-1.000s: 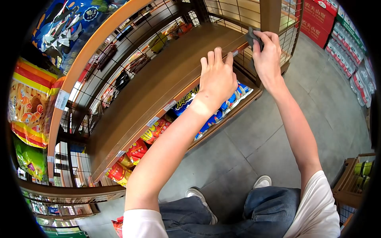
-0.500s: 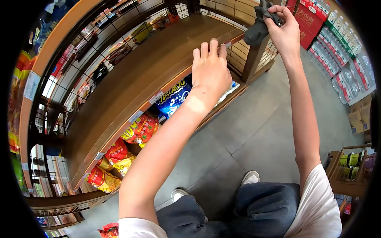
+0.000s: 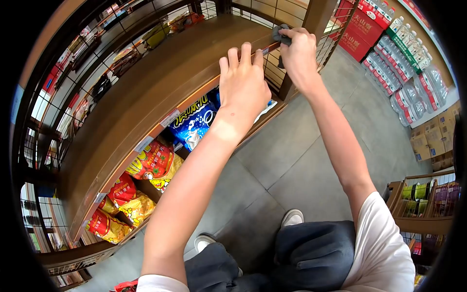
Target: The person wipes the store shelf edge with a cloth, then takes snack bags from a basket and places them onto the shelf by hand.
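My right hand grips a dark grey cloth at the far right end of the brown shelf board, near the corner post. Part of the cloth hangs below the fingers. My left hand lies over the shelf's front edge, its fingers stretched out and slightly apart, with nothing held. Beneath that hand, on the lower level, a blue snack bag is partly covered by my left forearm. Red and yellow potato chip bags stand farther left on the same lower level.
Wire mesh with a corner post closes the shelf's right end. Packs of bottled water, red cartons and brown boxes are stacked to the right. Another small shelf unit stands at lower right. Grey tiled floor lies between.
My right hand has come down and left, bringing the raised cloth onto the shelf's right end. My left hand stays at the front edge. The view has shifted slightly.
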`<control>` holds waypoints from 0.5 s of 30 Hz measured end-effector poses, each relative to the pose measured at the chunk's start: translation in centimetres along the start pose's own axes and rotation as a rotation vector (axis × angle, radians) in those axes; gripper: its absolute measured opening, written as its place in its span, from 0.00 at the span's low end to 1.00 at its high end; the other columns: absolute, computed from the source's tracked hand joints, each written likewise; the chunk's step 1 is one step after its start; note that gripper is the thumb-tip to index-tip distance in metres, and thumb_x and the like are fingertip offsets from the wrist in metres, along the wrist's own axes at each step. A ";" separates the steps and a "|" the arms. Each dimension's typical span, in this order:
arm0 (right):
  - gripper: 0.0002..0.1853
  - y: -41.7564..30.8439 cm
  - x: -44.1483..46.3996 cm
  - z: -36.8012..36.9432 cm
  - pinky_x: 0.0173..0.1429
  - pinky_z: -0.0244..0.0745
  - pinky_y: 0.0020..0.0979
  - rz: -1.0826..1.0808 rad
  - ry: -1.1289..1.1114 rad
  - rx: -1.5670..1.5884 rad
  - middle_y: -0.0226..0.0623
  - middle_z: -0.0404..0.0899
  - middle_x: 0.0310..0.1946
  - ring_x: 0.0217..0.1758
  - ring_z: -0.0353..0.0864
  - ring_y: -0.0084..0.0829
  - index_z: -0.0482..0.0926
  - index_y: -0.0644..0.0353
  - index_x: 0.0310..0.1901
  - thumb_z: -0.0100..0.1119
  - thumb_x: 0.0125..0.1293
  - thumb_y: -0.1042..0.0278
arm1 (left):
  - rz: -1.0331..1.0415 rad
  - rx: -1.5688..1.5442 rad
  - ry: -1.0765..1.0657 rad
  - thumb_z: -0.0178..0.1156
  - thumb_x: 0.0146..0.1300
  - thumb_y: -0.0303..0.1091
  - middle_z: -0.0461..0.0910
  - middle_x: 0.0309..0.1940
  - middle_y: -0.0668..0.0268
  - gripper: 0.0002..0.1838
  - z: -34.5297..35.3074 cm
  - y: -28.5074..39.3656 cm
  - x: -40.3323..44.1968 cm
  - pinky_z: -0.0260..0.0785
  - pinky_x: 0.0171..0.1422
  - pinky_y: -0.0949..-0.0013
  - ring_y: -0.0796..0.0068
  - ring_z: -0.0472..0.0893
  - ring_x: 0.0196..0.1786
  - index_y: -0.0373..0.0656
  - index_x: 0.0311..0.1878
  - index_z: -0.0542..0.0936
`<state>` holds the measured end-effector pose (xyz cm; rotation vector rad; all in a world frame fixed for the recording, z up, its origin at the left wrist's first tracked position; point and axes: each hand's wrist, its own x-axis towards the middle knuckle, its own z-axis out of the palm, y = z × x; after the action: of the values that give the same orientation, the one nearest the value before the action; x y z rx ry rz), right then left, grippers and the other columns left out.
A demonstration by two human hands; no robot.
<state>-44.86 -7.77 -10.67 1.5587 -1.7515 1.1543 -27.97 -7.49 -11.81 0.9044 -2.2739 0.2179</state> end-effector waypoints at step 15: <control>0.15 -1.0 0.5 -0.3 0.53 0.80 0.48 0.250 -0.067 -0.155 0.53 0.78 0.44 0.51 0.82 0.53 0.88 0.63 0.45 0.63 0.55 0.77 | 0.035 0.071 0.043 0.66 0.52 0.31 0.73 0.58 0.59 0.29 0.0 -0.2 -0.3 0.62 0.64 0.57 0.58 0.69 0.60 0.35 0.60 0.78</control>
<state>-44.09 -7.72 -9.82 1.3297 -2.0744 1.0606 -27.74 -7.47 -12.00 0.8878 -2.2556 0.3321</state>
